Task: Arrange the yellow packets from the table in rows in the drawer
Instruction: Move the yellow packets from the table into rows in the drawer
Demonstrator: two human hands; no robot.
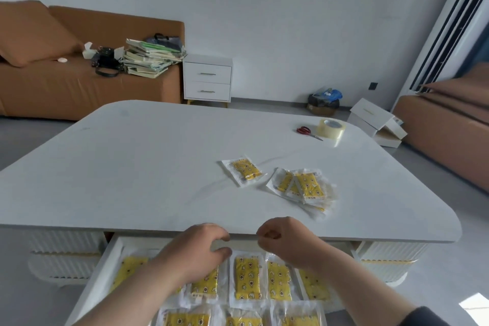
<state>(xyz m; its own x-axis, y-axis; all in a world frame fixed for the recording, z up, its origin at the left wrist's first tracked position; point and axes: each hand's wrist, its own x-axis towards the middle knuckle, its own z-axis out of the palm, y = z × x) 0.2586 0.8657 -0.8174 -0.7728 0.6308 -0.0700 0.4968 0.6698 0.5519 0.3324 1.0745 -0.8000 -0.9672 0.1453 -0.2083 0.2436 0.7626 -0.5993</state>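
Head view: two bare hands hover over an open drawer [104, 270] part filled with rows of yellow packets [248, 278].
The left hand [197, 251] is loosely curled with nothing seen in it. The right hand [287, 242] curls tighter, thumb to forefinger — whether it pinches anything is unclear. The step looks like placing; next, probably a reach up to the table [158, 167] for the loose pile [304, 185] or the single packet [244, 173]. The packets' print is too blurred to read.

Red-handled scissors [308, 132] lie just beside a roll of clear packing tape [332, 127]. Against the far wall, a brown fabric sofa [66, 92] carries a leaning stack of books [150, 58] and a black handbag [105, 64]. A white two-drawer bedside cabinet [207, 82] stands just beside its end.
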